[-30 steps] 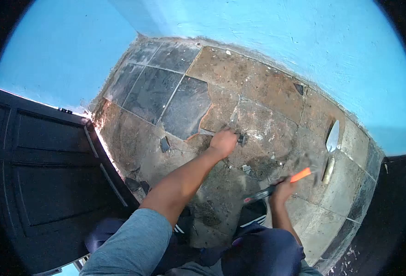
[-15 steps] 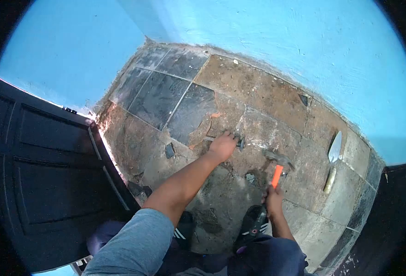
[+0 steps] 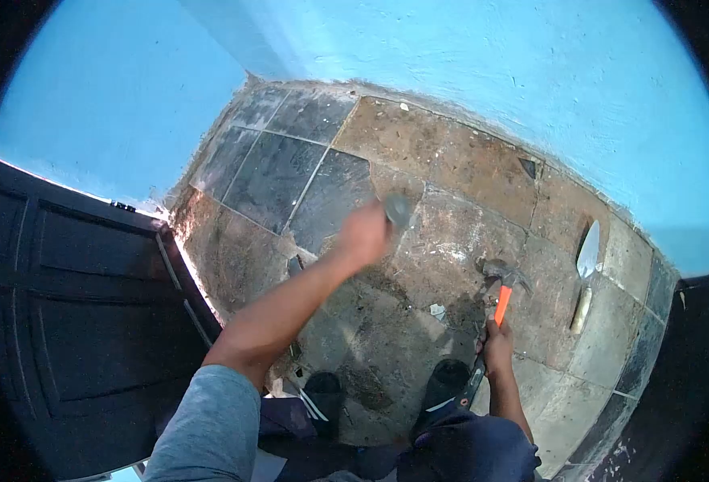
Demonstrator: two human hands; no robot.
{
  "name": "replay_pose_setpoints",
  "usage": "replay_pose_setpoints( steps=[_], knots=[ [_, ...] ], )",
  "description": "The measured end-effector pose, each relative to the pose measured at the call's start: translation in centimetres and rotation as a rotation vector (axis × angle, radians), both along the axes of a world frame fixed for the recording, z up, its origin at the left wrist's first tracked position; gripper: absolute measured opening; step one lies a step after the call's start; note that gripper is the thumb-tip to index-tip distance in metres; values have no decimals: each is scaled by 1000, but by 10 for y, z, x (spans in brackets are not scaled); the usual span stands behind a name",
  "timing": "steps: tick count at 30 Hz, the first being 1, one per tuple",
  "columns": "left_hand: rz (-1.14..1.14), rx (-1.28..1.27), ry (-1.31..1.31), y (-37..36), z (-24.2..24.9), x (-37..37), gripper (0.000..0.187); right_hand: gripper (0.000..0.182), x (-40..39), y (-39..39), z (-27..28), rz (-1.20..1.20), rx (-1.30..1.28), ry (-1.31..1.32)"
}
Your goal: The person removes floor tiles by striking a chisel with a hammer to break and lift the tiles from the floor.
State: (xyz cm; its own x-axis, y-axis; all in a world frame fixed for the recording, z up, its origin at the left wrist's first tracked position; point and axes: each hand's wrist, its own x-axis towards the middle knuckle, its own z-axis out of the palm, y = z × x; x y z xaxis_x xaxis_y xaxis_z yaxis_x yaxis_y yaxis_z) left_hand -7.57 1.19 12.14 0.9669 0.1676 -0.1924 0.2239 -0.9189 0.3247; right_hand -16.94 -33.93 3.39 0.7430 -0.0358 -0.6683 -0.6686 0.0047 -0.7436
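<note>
My left hand (image 3: 362, 237) is closed, blurred by motion, above the broken edge of a dark floor tile (image 3: 332, 189). From its fist sticks the round grey end of what looks like a chisel (image 3: 398, 210); the rest of it is hidden by the fingers. My right hand (image 3: 497, 349) is wrapped round the handle of a claw hammer (image 3: 503, 299) with an orange section below its steel head. The hammer head hangs just over the bare, rough floor, apart from the chisel.
A trowel (image 3: 586, 269) lies on the floor at the right. A dark tile shard (image 3: 528, 167) lies near the blue wall (image 3: 467, 56), and a pale chip (image 3: 437, 311) between my hands. A black panelled door (image 3: 105, 297) stands at the left. My shoes (image 3: 322, 394) are below.
My left hand has lifted from the floor and moved up and left, turning the chisel's round end toward me. The hammer in my right hand has shifted a little to the right.
</note>
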Motion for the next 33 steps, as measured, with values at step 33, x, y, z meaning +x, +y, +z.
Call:
replay_pose_setpoints(
  steps=[33],
  knots=[
    [602,-15,-668,157,-54,-118,27,20,-4,0,0,14,46,7]
  ],
)
